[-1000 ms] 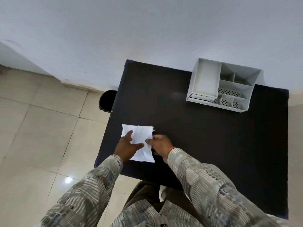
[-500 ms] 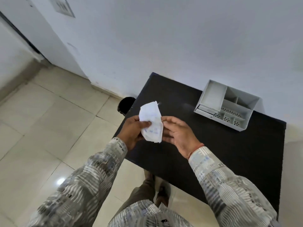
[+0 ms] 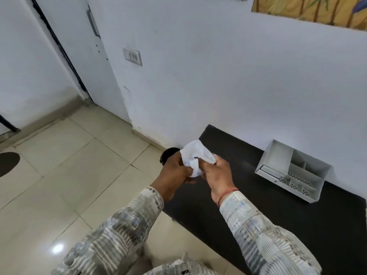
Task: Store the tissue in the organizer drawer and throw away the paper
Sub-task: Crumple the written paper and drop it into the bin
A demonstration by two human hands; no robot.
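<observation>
Both hands, left [image 3: 174,171] and right [image 3: 217,172], now pinch and crumple the paper [image 3: 193,156] lifted off the desk [image 3: 258,211] above its far left corner near the dark bin [image 3: 168,152], so disposal looks next, organizer [image 3: 292,171] untouched at right.

Bright, even indoor light; a glare spot on the floor [image 3: 57,248]; wide-angle bending at the edges; slightly soft overall.

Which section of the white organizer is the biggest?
The long section at the organizer's left end, nearest the hands; the other sections are smaller, some with dotted floors.
</observation>
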